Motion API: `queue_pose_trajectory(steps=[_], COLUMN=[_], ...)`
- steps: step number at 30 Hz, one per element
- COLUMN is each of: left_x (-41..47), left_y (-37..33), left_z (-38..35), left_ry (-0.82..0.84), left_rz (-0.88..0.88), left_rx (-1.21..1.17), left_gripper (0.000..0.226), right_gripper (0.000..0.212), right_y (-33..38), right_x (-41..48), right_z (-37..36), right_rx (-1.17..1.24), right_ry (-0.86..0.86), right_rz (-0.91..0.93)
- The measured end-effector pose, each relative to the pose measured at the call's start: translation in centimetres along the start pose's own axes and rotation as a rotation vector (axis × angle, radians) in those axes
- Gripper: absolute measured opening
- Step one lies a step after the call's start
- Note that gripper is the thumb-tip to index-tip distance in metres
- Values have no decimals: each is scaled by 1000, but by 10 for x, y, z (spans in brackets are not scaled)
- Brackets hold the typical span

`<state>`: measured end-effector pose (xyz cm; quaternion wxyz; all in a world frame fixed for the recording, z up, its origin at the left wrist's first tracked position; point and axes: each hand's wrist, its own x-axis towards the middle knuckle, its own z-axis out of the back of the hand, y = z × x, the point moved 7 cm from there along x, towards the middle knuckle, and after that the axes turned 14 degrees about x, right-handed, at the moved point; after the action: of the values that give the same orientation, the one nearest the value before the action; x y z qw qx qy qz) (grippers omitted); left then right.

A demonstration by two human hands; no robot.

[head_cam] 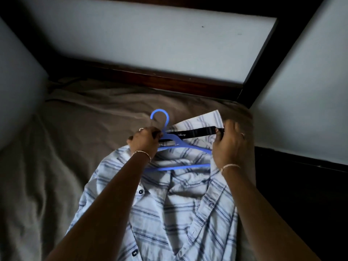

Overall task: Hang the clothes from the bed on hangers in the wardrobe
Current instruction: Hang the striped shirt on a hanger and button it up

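Grey-brown sheet (56,147) underlies striped shirt (169,213); wooden headboard (150,77) beyond.

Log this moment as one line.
shirt flat on bed | blue hanger lying at collar | left hand and right hand gripping collar ends

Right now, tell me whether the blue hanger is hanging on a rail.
No, the blue hanger lies on the striped shirt spread over the bed.

A pale blue-grey wall (150,40) fills the far side, edged below by a dark reddish wooden rail (150,77) and on the right by a dark beam (269,59). Another pale wall (310,91) stands to the right.
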<state>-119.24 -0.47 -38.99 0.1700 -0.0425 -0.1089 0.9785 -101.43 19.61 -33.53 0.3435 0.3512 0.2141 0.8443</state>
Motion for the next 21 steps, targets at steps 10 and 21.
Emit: queue_pose_trajectory(steps=[10,21], left_x=[-6,-104], left_y=[12,105], left_z=[-12,-95], left_ry=[-123,-167], left_rz=[-71,507], left_rx=[-421,-903], left_gripper=[26,33], right_gripper=[51,44], right_y=[34,10], right_x=[-136,-180], right_z=[-68,-114], right_rx=[207,55], right_ry=[445,454], right_rz=[0,181])
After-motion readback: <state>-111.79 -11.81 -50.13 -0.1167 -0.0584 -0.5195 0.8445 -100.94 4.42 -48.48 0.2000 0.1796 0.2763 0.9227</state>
